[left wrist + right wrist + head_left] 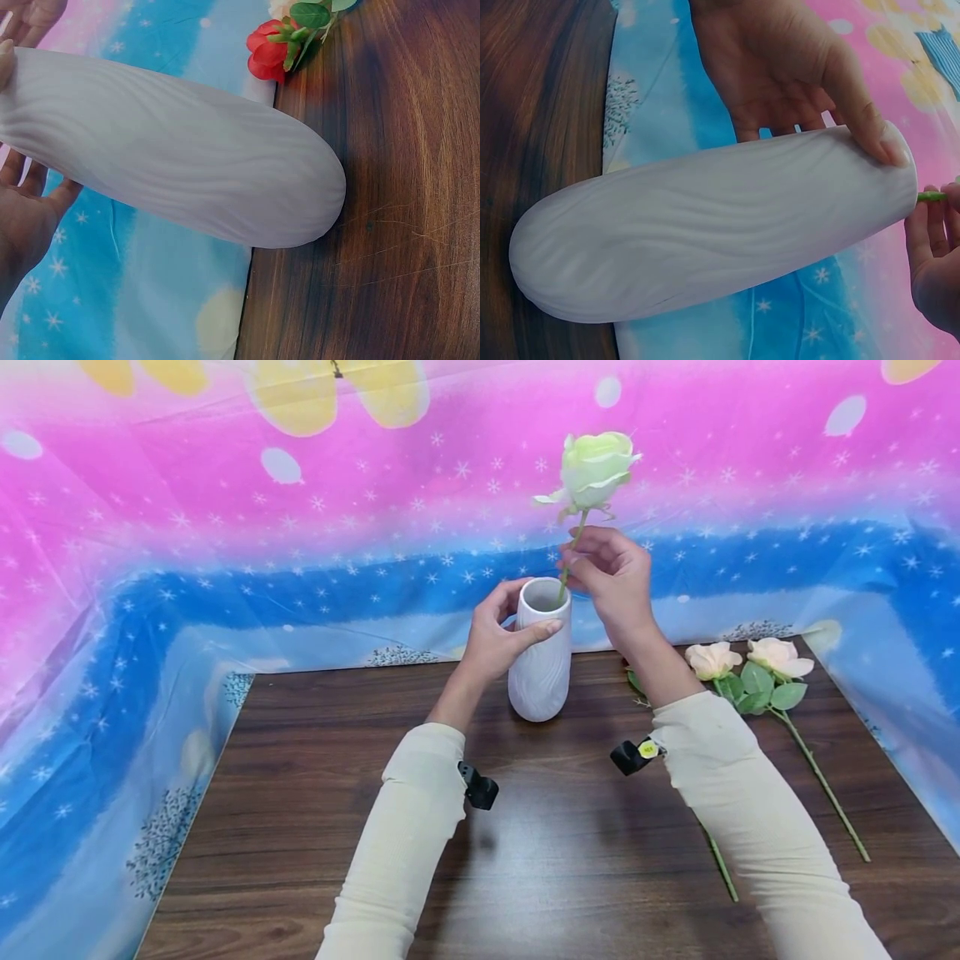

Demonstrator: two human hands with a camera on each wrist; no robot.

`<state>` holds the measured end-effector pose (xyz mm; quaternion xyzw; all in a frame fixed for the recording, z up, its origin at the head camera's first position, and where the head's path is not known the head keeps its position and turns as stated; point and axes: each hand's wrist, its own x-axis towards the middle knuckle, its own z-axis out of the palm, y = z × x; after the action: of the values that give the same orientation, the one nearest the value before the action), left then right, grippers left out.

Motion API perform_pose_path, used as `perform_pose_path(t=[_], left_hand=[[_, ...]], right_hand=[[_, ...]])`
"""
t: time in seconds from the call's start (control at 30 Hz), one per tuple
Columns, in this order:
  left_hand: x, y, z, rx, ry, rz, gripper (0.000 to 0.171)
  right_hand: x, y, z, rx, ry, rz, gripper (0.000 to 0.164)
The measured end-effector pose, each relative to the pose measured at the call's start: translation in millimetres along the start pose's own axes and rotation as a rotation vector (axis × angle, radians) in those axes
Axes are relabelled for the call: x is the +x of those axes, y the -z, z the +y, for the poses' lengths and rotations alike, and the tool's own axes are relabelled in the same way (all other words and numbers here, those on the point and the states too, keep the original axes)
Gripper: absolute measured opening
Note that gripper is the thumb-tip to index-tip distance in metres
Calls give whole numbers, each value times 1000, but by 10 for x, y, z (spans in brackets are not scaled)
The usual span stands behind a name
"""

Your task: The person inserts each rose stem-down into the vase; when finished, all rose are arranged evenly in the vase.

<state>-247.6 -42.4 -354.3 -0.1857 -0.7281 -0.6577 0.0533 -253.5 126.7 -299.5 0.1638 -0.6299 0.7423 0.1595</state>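
Observation:
A white vase (542, 668) with a wavy relief stands upright near the table's back edge. Around its upper part my left hand (498, 631) grips, the thumb lying across the front just below the rim. My right hand (611, 572) pinches the green stem of a pale green-white rose (597, 470) between thumb and fingers. The bloom is held high above the vase, and the stem's lower part dips inside the mouth, where its end is hidden. In the right wrist view, a short piece of stem (930, 196) shows between the rim and the right fingers.
Two peach roses (780, 658) with leaves lie on the dark wooden table (337, 793) at the right. A red flower (268, 54) lies near the back edge, hidden by the right arm in the head view. Patterned cloth (420, 527) hangs behind the table.

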Motion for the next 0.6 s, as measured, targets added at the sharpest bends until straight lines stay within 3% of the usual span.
perform_pose_path(t=[0.2,0.6], left_hand=[[3,-1,7,-5,-14,4,58],[-7,2,9,2,-10,2,58]], right_hand=[[-1,43,36,14,-41,27,25],[-41,90,86,58,-43,22,27]])
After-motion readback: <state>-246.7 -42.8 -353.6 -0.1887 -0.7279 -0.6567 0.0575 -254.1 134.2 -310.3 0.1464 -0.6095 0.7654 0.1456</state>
